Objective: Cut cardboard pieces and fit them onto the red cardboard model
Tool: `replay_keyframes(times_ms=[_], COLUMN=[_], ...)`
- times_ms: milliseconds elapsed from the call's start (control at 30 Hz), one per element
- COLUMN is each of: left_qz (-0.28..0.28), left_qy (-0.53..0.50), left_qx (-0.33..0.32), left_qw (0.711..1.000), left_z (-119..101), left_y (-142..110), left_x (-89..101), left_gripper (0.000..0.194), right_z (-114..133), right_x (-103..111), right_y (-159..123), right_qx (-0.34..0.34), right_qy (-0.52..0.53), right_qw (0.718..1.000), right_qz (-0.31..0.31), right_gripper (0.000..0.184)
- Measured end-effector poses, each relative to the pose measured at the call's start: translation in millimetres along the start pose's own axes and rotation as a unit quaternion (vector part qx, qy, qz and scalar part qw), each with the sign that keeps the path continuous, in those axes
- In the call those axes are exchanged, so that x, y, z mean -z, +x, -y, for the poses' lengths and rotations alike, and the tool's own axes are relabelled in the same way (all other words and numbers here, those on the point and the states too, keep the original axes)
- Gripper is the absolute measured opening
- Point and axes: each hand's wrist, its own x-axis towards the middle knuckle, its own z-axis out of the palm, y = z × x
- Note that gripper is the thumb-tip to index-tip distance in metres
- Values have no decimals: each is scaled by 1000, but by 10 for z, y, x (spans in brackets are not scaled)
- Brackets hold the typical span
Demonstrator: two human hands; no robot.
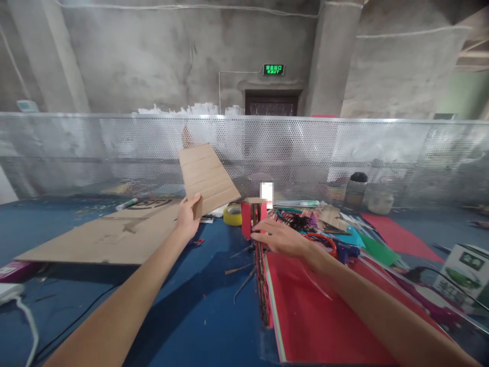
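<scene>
My left hand (188,216) grips a flat piece of brown cardboard (208,176) by its lower edge, thumb on the near face, and holds it raised and tilted above the table. My right hand (280,237) is stretched out with fingers apart, at a small upright red and brown cardboard piece (246,220); whether the fingertips touch it I cannot tell. Below that hand, a stack of red paper sheets (324,311) lies on the blue table (187,311). A roll of yellow tape (233,215) sits between the two hands.
On the left lies a large cardboard sheet (110,234). Red-handled scissors (324,242), coloured papers and other craft bits clutter the right. A dark-lidded jar (356,191) and a green-white box (462,275) stand farther right. A perforated metal screen (153,158) closes off the back.
</scene>
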Motion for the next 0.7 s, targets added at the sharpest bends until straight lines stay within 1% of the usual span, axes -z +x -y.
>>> replay_keyframes(times_ms=[67,100,167,233,300,367,433,500,600,633,700], left_qz=[-1,2,12,21,28,36,48,61,93,107,134], left_qy=[6,5,-2,-10,-14,-9,6,20,33,39,55], left_qx=[-8,-10,-11,-7,-7,-10,-9,-7,-1,3,19], left_qw=[1000,1000,1000,1000,999,999,999,998,995,993,989], left_z=[11,15,18,12,1,-5,-3,3,5,2,-8], left_y=[-10,-16,-27,-39,-49,-58,-66,-77,-109,-124,-154], left_x=[-7,-9,-12,-12,-10,-7,-7,-11,-28,-35,-47], left_gripper=[26,27,28,29,30,29,31,33,34,35,36], right_z=[-1,0,-1,-5,-11,-16,-18,-20,-21,-20,-12], right_x=[14,22,33,35,37,45,62,85,120,129,136], right_y=[12,19,29,32,32,37,50,66,87,92,104], right_qx=[-9,-9,-9,-21,-55,-116,-194,-260,-299,-305,-320], right_qy=[-9,-9,5,34,67,99,146,215,315,332,348], right_qw=[1000,1000,1000,999,996,985,961,925,870,859,848], right_qz=[-13,-9,5,5,-25,-80,-131,-176,-233,-242,-240], right_gripper=[51,51,44,37,35,33,34,42,61,65,67])
